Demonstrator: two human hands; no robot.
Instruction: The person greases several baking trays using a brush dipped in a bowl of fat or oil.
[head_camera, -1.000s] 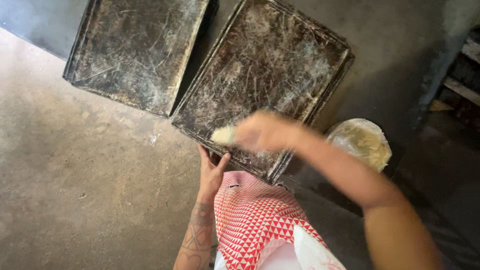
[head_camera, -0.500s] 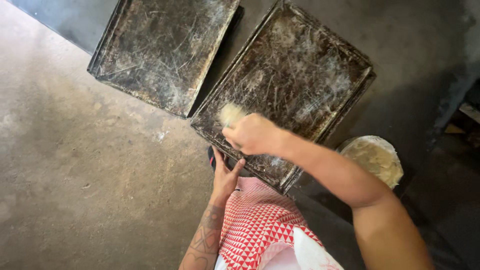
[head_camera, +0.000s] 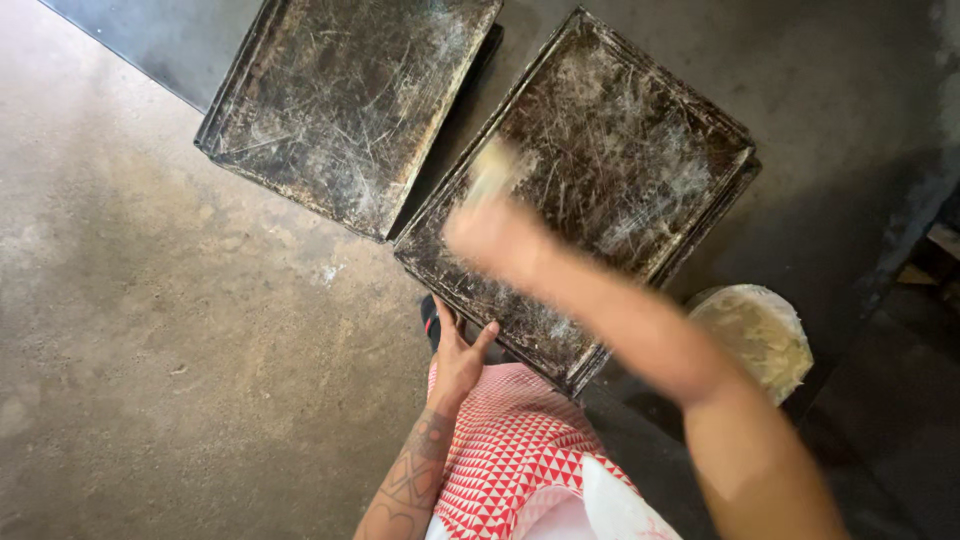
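The right hand (head_camera: 487, 232) is motion-blurred above the near baking tray (head_camera: 620, 170); it grips a pale lump of dough (head_camera: 493, 166), but the finger positions cannot be resolved. The left hand (head_camera: 458, 352) rests at the tray's near edge, fingers extended and slightly spread, empty. A second tray (head_camera: 345, 100) lies alongside. A dough-filled container (head_camera: 755, 335) is partly hidden behind the right forearm.

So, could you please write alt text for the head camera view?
A person's blurred right hand holds a pale lump over a scratched dark baking tray, their left hand resting by its near edge. A second tray lies alongside on the concrete floor.
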